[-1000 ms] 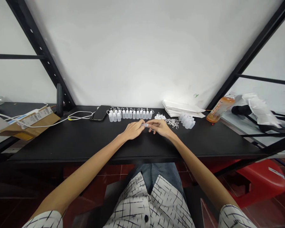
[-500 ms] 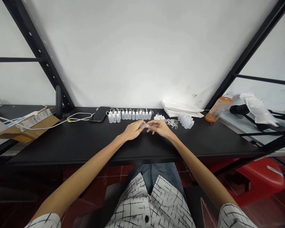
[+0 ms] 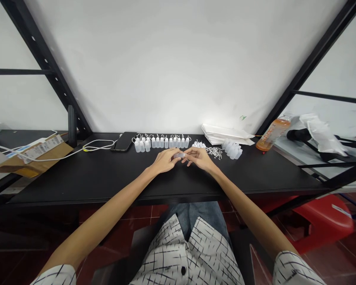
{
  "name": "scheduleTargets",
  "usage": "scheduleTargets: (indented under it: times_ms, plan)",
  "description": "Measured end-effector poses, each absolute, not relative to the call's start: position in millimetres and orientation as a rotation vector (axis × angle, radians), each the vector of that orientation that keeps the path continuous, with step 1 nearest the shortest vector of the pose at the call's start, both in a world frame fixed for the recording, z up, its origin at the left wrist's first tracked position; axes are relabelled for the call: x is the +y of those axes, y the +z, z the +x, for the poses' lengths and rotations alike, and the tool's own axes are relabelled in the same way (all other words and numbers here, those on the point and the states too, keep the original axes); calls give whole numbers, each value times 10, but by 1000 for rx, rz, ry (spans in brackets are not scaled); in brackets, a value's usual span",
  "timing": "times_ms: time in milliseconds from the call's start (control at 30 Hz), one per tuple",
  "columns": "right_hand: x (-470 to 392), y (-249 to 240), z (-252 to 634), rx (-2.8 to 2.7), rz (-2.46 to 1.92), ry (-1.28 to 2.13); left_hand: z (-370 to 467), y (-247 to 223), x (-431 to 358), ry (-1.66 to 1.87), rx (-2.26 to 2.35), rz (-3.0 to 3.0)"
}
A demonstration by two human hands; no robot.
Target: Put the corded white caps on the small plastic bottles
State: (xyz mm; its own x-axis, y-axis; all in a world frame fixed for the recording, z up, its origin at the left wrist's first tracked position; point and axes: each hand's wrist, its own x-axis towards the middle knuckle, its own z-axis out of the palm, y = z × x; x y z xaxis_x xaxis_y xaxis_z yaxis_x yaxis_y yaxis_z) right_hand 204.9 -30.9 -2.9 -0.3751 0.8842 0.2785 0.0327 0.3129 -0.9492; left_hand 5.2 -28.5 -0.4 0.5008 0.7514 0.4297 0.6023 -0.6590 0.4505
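My left hand [image 3: 167,159] is closed round a small translucent plastic bottle [image 3: 179,155], which lies on its side just above the black table. At the bottle's right end, my right hand [image 3: 198,157] pinches its neck; whether a small cap sits between those fingertips is hidden. Capped dropper bottles [image 3: 166,143] with white loops stand in a row behind my hands. Just beyond my right hand lie a cluster of small white caps [image 3: 198,145] and a heap of loose white loops [image 3: 214,152]. Several uncapped bottles [image 3: 232,149] lie farther right.
A phone [image 3: 124,141] and a white cable [image 3: 99,146] lie on the left of the black table [image 3: 101,178], with torn cardboard [image 3: 44,152] beyond them. White paper sheets [image 3: 225,134] rest against the wall. An orange-labelled bottle [image 3: 273,133] stands at the right, above a red stool [image 3: 326,221].
The small bottle has turned slightly in my fingers and more of it shows. Both hands stay nearly in place, and the view has shifted a little.
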Motion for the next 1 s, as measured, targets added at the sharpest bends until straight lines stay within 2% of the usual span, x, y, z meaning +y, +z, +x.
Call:
scheduleTargets:
  times_ms: [300, 500, 800, 1000]
  plan:
    - [-324, 17, 2065, -1508, -838, 1283, 65, -92, -240, 1146, 979, 2630]
    - [-290, -11, 2061, -1535, -820, 1236, 80, -67, -199, 1060, 1118, 2442]
    - [-285, -34, 2083, -1610, -833, 1358, 84, -65, -203, 930, 945, 2181]
    - [-272, -63, 2076, -1599, -822, 1316, 80, -103, -176, 969, 876, 2043]
